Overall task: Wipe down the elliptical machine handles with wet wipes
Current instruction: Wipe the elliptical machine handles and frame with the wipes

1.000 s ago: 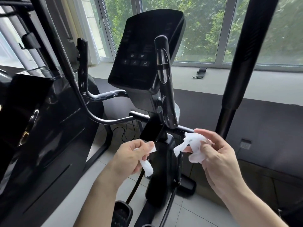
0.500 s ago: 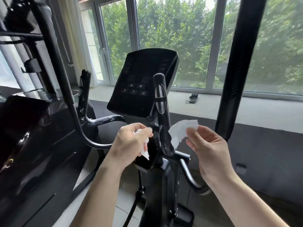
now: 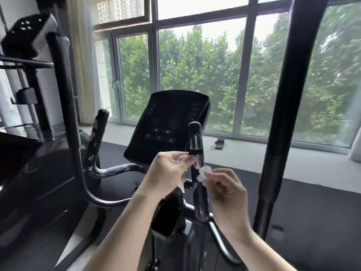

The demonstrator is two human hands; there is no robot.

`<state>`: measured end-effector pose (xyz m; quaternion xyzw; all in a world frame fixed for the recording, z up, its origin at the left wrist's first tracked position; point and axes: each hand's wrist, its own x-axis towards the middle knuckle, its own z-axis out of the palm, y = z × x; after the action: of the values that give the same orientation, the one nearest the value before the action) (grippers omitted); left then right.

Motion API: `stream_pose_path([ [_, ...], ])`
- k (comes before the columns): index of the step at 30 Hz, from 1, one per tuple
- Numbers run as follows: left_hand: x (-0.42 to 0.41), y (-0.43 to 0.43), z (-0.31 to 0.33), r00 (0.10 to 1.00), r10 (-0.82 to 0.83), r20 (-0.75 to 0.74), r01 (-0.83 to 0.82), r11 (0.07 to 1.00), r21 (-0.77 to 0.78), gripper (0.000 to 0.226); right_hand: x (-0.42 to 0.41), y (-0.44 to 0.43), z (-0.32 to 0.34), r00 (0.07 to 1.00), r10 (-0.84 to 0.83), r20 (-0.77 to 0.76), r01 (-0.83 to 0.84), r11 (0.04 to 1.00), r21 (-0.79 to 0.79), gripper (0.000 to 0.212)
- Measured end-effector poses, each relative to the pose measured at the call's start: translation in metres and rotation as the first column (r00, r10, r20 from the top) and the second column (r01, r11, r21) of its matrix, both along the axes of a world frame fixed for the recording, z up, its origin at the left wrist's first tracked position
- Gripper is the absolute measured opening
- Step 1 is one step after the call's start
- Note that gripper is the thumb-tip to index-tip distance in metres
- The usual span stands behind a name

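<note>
The left hand (image 3: 168,173) and right hand (image 3: 224,190) each pinch a soft, limp wipe (image 3: 204,172) at the stiff upright handle (image 3: 196,137), probably best wrapped around its smooth middle.

Handle (image 3: 196,139): black, upright, silver sensor plate.
Left wet wipe (image 3: 181,185): white, bunched, beside handle's left.
Right wet wipe (image 3: 204,172): white, crumpled, touching handle's right.

Light: bright daylight from the window (image 3: 197,79), upper centre; scene backlit.
Glare: sky at top blown white.
Shadows: elliptical machine (image 3: 170,124) and lower left dark, little detail.
Blur: smeared at left and right edges.
Distortion: wide-angle bowing near the edges.
</note>
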<state>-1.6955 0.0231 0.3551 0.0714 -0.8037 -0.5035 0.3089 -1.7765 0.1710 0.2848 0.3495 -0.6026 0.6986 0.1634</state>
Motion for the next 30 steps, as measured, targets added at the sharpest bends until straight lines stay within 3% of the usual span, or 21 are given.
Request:
stream_pose_path([
  [3, -0.001, -0.006, -0.004, 0.998, -0.062, -0.016, 0.063, 0.997, 0.035, 0.025, -0.004, 0.000, 0.004, 1.000, 0.021, -0.002, -0.021, 0.999, -0.026, 0.024],
  [6, -0.003, -0.012, -0.009, 0.996, -0.085, -0.020, 0.086, 0.995, 0.051, 0.030, -0.010, -0.017, 0.041, 0.985, -0.060, -0.165, 0.055, 0.998, -0.035, 0.025],
  [10, -0.002, -0.014, -0.012, 0.991, -0.136, 0.004, 0.136, 0.989, 0.051, 0.025, -0.028, -0.045, 0.086, 0.882, -0.145, -0.447, 0.173, 0.985, 0.023, 0.011],
  [14, -0.002, -0.017, -0.021, 0.986, -0.164, 0.007, 0.164, 0.985, 0.052, 0.021, -0.027, -0.037, 0.069, 0.779, -0.141, -0.611, 0.279, 0.951, 0.136, 0.009],
  [16, -0.001, -0.019, -0.026, 0.982, -0.188, -0.001, 0.188, 0.982, 0.037, 0.008, -0.019, -0.022, 0.039, 0.775, -0.098, -0.624, 0.280, 0.939, 0.200, 0.013],
  [19, -0.002, -0.021, -0.033, 0.978, -0.209, 0.001, 0.209, 0.977, 0.038, 0.026, -0.018, -0.012, 0.017, 0.777, -0.067, -0.626, 0.264, 0.937, 0.227, 0.012],
  [21, -0.003, -0.023, -0.034, 0.982, -0.187, 0.024, 0.185, 0.981, 0.059, 0.032, -0.024, -0.020, 0.030, 0.758, -0.100, -0.645, 0.273, 0.946, 0.174, 0.008],
  [22, -0.004, -0.023, -0.034, 0.982, -0.186, 0.030, 0.183, 0.981, 0.071, 0.024, -0.026, -0.027, 0.042, 0.754, -0.138, -0.643, 0.285, 0.949, 0.131, 0.011],
  [23, -0.004, -0.023, -0.034, 0.981, -0.191, 0.025, 0.189, 0.979, 0.083, 0.014, -0.030, -0.035, 0.057, 0.764, -0.173, -0.622, 0.289, 0.953, 0.089, 0.013],
  [26, -0.003, -0.020, -0.030, 0.980, -0.199, 0.013, 0.198, 0.977, 0.075, 0.014, -0.045, -0.054, 0.105, 0.820, -0.222, -0.527, 0.253, 0.967, -0.015, 0.006],
  [30, -0.002, -0.019, -0.029, 0.985, -0.169, 0.022, 0.166, 0.982, 0.091, 0.012, -0.054, -0.060, 0.127, 0.880, -0.157, -0.449, 0.203, 0.977, 0.056, 0.010],
])
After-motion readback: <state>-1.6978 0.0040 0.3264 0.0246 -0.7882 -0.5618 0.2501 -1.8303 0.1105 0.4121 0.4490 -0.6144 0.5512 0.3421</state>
